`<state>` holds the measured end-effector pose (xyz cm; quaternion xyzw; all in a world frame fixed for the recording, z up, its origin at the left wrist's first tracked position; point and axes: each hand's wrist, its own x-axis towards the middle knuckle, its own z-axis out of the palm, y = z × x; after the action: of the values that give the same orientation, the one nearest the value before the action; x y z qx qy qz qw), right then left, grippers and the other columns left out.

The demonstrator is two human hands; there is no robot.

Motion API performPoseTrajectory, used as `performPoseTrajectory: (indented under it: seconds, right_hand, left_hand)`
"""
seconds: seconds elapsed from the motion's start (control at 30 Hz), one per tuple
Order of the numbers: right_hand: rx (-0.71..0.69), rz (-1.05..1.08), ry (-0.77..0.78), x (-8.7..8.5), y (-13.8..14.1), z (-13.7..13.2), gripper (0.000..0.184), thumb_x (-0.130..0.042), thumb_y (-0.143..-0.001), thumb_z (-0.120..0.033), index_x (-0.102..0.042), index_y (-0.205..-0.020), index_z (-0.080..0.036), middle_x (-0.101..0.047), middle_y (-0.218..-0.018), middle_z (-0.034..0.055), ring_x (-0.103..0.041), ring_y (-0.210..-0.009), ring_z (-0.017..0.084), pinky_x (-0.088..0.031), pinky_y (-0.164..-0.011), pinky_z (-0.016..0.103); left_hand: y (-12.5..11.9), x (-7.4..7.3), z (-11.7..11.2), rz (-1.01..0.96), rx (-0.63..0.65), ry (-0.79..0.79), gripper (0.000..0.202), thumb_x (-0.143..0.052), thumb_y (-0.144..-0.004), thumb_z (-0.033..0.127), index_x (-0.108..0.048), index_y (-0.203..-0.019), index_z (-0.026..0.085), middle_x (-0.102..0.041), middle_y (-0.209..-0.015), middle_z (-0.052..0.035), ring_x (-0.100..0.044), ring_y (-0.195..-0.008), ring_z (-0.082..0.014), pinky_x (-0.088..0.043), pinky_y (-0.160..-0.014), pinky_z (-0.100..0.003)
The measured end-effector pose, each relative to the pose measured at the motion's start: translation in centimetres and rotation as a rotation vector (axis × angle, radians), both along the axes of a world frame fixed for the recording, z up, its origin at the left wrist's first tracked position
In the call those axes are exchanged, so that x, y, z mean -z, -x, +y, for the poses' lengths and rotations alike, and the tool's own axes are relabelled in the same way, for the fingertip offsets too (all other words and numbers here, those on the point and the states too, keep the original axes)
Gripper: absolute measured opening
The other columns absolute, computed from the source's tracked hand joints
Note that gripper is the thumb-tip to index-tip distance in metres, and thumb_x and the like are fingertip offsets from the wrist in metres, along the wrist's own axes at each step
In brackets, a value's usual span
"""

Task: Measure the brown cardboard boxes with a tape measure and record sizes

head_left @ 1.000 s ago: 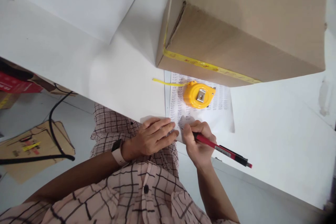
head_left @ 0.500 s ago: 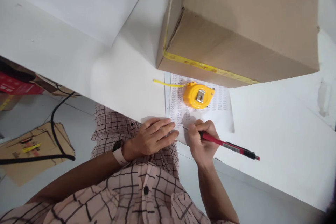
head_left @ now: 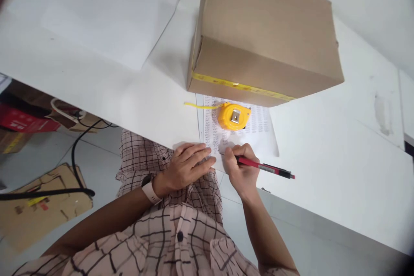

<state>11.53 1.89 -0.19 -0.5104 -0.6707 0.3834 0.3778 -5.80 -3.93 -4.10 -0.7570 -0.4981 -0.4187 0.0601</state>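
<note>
The yellow tape measure (head_left: pixel 233 116) sits on a handwritten sheet (head_left: pixel 265 148), and everything else can be placed from it. On its near side, the right hand (head_left: pixel 242 172) has its fingers clamped round a red and black pen (head_left: pixel 267 167). The pen's long axis slants: the writing tip lies to the near left of the tape measure, the butt end to its near right, beyond the hand. That tip points leftward from the fingers at the written columns (whether it touches the paper, I cannot tell). The left hand (head_left: pixel 186 166) lies palm down to the near left of the tape measure, fingers extended and slightly apart, their tips at the sheet's left edge. Of the 2 hands, the right is nearer the tape measure. Beyond it stands a cardboard box (head_left: pixel 268 47) with yellow packing tape (head_left: pixel 242 85), and far to its left a large white sheet (head_left: pixel 103 21) lies on the bench (head_left: pixel 323 159).
</note>
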Motion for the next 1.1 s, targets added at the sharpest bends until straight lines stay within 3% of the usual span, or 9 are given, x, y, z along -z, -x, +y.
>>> performPoseTrajectory:
  seconds: [0.47, 1.1]
  right_hand:
    - [-0.009, -0.073, -0.029, -0.42, 0.24, 0.21, 0.033, -0.063, -0.093, -0.032, -0.041, -0.070, -0.022, -0.043, -0.059, -0.0076, -0.039, -0.053, 0.008, -0.035, -0.053, 0.025]
    - [-0.004, -0.107, -0.043, -0.71, 0.50, 0.16, 0.032, -0.063, -0.093, -0.031, -0.041, -0.070, -0.022, -0.042, -0.059, -0.0077, -0.039, -0.052, 0.008, -0.035, -0.053, 0.025]
  left_hand:
    - [-0.09, -0.62, 0.09, -0.003, -0.017, -0.024, 0.014, -0.068, -0.094, 0.034, -0.071, -0.101, 0.022, -0.078, -0.101, -0.0030, -0.069, -0.103, -0.0209, -0.048, -0.091, -0.036]
    - [0.03, -0.24, 0.16, 0.020, -0.001, -0.028, 0.015, -0.069, -0.093, 0.035, -0.071, -0.102, 0.023, -0.077, -0.103, -0.0026, -0.068, -0.105, -0.0203, -0.047, -0.093, -0.036]
